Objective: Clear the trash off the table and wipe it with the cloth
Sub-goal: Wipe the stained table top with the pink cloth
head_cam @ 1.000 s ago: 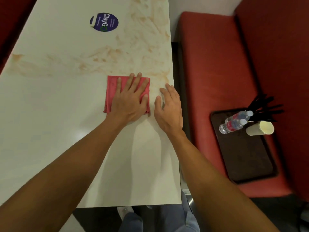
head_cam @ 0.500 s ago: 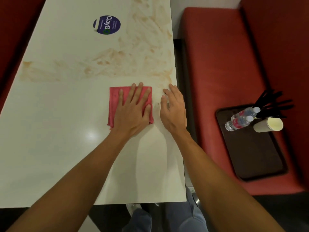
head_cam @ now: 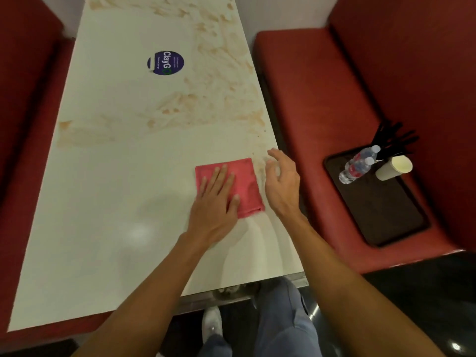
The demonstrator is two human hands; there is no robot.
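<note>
While my left grip [head_cam: 215, 202] pressed flat, unclenched, on the cloth [head_cam: 248, 180], my right grip [head_cam: 283, 184] hovered loose, empty; wiping was in hand, and the stains [head_cam: 206, 104] beyond needed a forward push.

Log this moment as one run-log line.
step: wipe | left hand: flat on cloth | right hand: beside cloth, holds nothing | table: brown smears beyond cloth | tray: on bench, bottles, cup

Open table [head_cam: 103, 202] left of and beyond the cloth [head_cam: 248, 181], only a flat sticker [head_cam: 165, 62] far up. Rightward, table edge close by; past it, bench [head_cam: 309, 99] carrying a loaded tray [head_cam: 391, 220].
</note>
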